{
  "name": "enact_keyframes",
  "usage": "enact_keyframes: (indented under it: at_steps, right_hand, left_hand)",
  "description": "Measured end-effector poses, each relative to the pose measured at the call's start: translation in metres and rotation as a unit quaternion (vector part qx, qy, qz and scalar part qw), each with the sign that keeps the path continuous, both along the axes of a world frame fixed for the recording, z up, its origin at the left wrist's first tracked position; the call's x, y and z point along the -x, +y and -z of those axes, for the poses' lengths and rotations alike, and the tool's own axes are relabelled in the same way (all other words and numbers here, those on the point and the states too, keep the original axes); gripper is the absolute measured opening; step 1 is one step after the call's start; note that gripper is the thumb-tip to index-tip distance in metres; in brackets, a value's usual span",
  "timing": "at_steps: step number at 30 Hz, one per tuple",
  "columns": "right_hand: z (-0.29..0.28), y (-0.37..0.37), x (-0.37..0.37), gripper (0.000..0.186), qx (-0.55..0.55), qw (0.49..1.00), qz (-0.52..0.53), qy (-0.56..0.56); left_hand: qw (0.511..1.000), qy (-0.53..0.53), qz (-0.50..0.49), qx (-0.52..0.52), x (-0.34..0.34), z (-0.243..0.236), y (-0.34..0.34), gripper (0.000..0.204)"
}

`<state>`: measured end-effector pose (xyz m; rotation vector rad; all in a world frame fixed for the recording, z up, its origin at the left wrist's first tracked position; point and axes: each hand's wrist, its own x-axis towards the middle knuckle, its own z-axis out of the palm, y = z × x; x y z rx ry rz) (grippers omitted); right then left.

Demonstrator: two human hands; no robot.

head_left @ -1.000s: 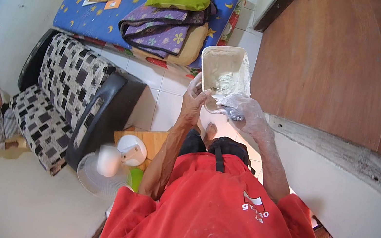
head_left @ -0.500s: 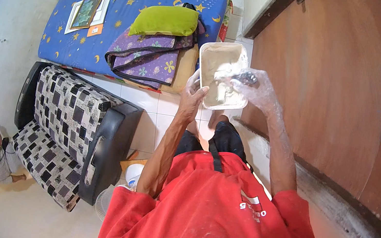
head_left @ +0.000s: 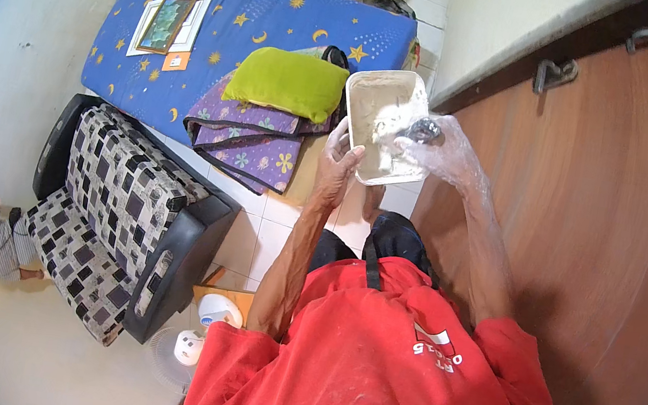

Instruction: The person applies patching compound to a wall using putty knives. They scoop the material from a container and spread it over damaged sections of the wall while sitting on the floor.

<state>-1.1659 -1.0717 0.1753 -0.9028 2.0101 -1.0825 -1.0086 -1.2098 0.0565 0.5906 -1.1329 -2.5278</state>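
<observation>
Near the middle of the view, my left hand (head_left: 339, 163) grips the left side of an off-white rectangular tub (head_left: 383, 87), thumb on its near rim. Pale, whitish paste or powder is smeared inside. My right hand (head_left: 452, 159), coated in white, is closed on the dark handle of a small tool (head_left: 424, 129) over the tub's right half. The tool's working end is in the tub and too indistinct to make out.
A blue mattress (head_left: 134, 69) bears a green pillow (head_left: 284, 79), folded purple bedding (head_left: 251, 160) and picture frames (head_left: 165, 21). A patterned two-seat sofa (head_left: 121, 189), a fan (head_left: 175, 360) and a crouching person (head_left: 11, 248) are left; a wooden door (head_left: 572, 223) is right.
The tool in my right hand has moved from the tub's near edge further into it. The view has shifted, showing a blue-lidded box at the top and the door's metal fittings.
</observation>
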Motion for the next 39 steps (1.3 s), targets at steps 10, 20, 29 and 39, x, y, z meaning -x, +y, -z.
enact_keyframes:
  at_steps: [10, 20, 29, 39]
  right_hand:
    - [0.002, -0.035, 0.137, 0.022, -0.021, 0.995, -0.059, 0.073]
    - [0.016, -0.058, 0.217, 0.048, -0.11, 0.978, -0.11, 0.137]
    - [0.014, -0.121, 0.289, 0.027, -0.1, 0.982, -0.07, 0.143]
    - [0.1, -0.138, 0.299, 0.029, -0.043, 0.987, -0.111, 0.105]
  left_hand:
    - [1.0, -0.004, -0.005, -0.01, 0.125, -0.008, -0.026, 0.076]
    - [0.999, -0.003, 0.029, -0.031, 0.205, 0.005, -0.069, 0.069]
    - [0.999, -0.001, 0.028, -0.025, 0.256, 0.046, -0.117, 0.066]
    - [0.996, -0.085, -0.039, -0.004, 0.286, 0.094, -0.138, 0.069]
